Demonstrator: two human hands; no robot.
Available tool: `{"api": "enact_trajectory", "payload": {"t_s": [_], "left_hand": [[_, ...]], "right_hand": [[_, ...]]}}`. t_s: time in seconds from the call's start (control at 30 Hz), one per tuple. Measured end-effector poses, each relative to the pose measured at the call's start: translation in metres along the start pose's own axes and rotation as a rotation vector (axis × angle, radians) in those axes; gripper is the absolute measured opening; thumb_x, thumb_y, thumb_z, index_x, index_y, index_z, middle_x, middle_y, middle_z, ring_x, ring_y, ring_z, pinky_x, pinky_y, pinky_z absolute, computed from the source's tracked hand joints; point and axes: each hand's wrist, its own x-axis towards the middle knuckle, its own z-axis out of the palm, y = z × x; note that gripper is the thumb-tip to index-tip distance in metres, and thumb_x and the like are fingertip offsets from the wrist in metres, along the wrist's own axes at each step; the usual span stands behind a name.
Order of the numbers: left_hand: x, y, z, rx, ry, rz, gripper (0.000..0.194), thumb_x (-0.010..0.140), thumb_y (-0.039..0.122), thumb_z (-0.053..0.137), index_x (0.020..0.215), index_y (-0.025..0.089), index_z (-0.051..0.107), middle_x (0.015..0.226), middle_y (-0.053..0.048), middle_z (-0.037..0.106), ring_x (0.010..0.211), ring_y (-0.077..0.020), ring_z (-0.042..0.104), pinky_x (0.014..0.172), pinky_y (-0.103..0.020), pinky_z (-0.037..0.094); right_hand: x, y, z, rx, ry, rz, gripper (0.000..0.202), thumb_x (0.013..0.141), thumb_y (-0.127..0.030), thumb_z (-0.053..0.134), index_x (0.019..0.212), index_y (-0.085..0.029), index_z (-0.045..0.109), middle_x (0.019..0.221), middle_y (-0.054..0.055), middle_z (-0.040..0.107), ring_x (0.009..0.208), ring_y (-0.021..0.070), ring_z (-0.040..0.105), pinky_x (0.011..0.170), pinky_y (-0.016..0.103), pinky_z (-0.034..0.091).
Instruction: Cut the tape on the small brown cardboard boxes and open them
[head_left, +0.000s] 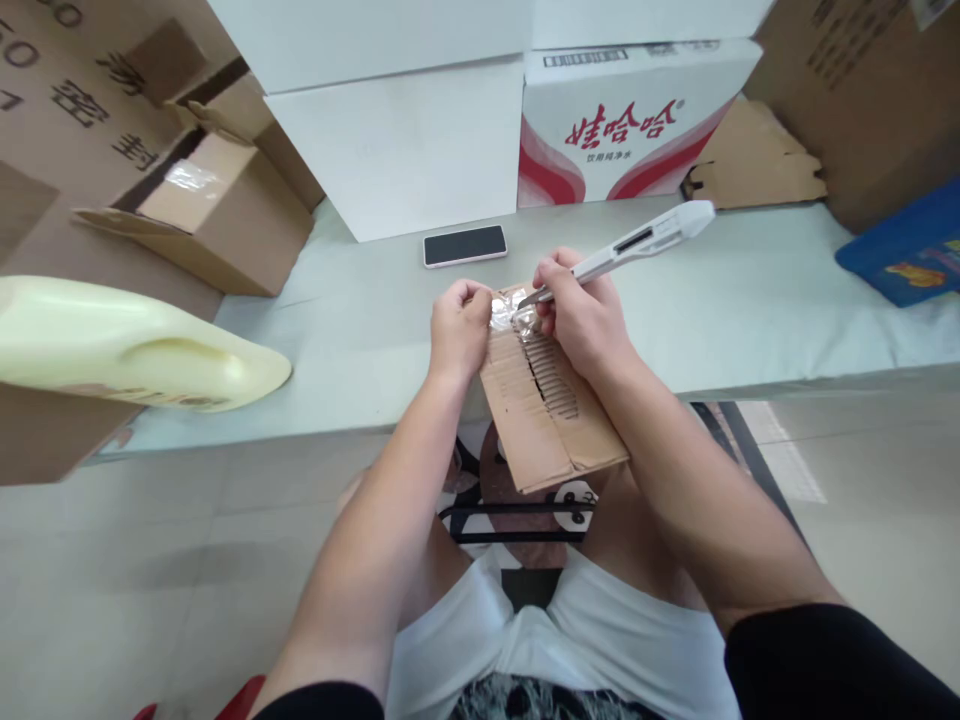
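Note:
A small brown cardboard box (pixel 529 430) is tilted over the near edge of the table, its top corner on the cloth. Clear tape (pixel 501 313) shines across its far end, and dark comb-like lines run down its middle. My left hand (pixel 459 330) grips the box's far left corner, fingers curled around it. In my right hand (pixel 581 305) is a white utility knife (pixel 637 240), held like a pen. Its blade tip meets the taped end of the box, close to my left fingers. How deep the tip sits cannot be seen.
Beyond my hands a phone (pixel 465 246) lies on the pale green tablecloth (pixel 360 340). White cartons (pixel 442 150) stand behind it. An open cardboard box (pixel 225 210) and a pale yellow bottle (pixel 135 345) are at the left. To the right lies a blue package (pixel 907 250).

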Motion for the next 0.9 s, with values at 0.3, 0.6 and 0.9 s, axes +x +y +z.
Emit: {"api": "enact_trajectory", "payload": {"t_s": [0.3, 0.6, 0.9], "left_hand": [[0.0, 0.004, -0.003, -0.092, -0.13, -0.021, 0.012, 0.086, 0.018, 0.059, 0.076, 0.022, 0.065, 0.077, 0.0, 0.067, 0.073, -0.0165, 0.057, 0.072, -0.029, 0.049], [-0.005, 0.007, -0.011, 0.02, -0.214, 0.121, 0.021, 0.073, 0.025, 0.079, 0.092, 0.025, 0.07, 0.108, -0.004, 0.069, 0.104, -0.0229, 0.064, 0.099, -0.035, 0.053], [0.006, -0.008, -0.02, -0.043, -0.416, 0.207, 0.035, 0.074, 0.032, 0.079, 0.107, 0.023, 0.071, 0.118, -0.007, 0.066, 0.113, -0.0265, 0.063, 0.107, -0.044, 0.052]], "right_hand": [[-0.029, -0.02, -0.004, 0.001, -0.008, 0.066, 0.032, 0.102, -0.046, 0.054, 0.077, -0.026, 0.052, 0.063, -0.003, 0.049, 0.055, 0.0124, 0.046, 0.053, 0.028, 0.038], [-0.03, -0.02, -0.007, 0.165, 0.125, 0.172, 0.034, 0.098, -0.056, 0.06, 0.081, -0.027, 0.054, 0.061, -0.004, 0.051, 0.044, 0.0101, 0.044, 0.037, 0.025, 0.025], [-0.036, -0.018, -0.011, 0.328, 0.145, 0.111, 0.038, 0.093, -0.059, 0.067, 0.081, -0.025, 0.055, 0.06, -0.006, 0.053, 0.041, 0.0068, 0.046, 0.031, 0.019, 0.02]]}}
